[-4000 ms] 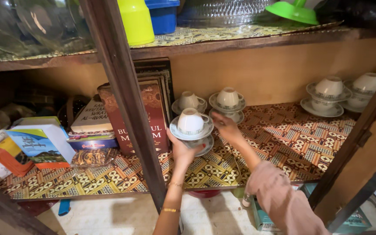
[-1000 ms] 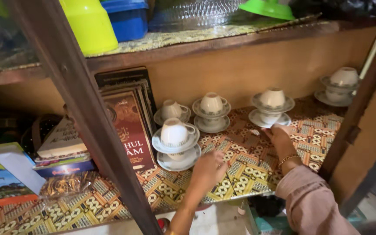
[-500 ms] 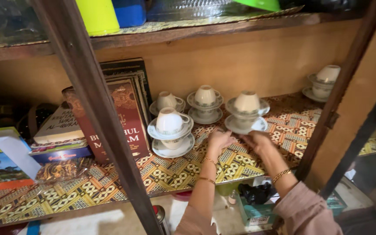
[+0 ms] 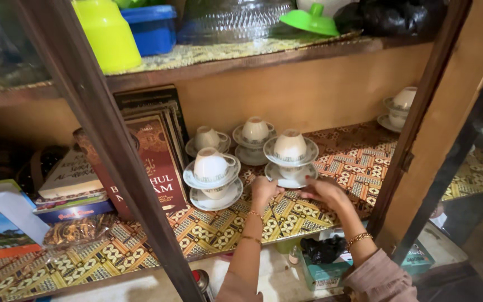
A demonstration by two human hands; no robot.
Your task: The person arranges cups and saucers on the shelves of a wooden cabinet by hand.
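Both my hands hold the bottom saucer of a stack of white cups and saucers (image 4: 290, 157) on the patterned shelf liner (image 4: 359, 162). My left hand (image 4: 264, 191) grips the saucer's near left edge and my right hand (image 4: 324, 191) its near right edge. An upturned cup tops the stack. To its left stands a similar stack (image 4: 212, 178); two more stacks (image 4: 252, 137) sit behind, near the cabinet's back wall.
Books (image 4: 155, 162) lean at the left behind a dark wooden door post (image 4: 113, 156). Another cup stack (image 4: 399, 107) sits at the far right, beside a second post (image 4: 420, 117). The upper shelf holds a yellow container (image 4: 107, 33), a blue box and a green lid.
The cup stack has slid left along the shelf, from the right side to beside the other stacks. My left hand has joined my right on its bottom saucer.
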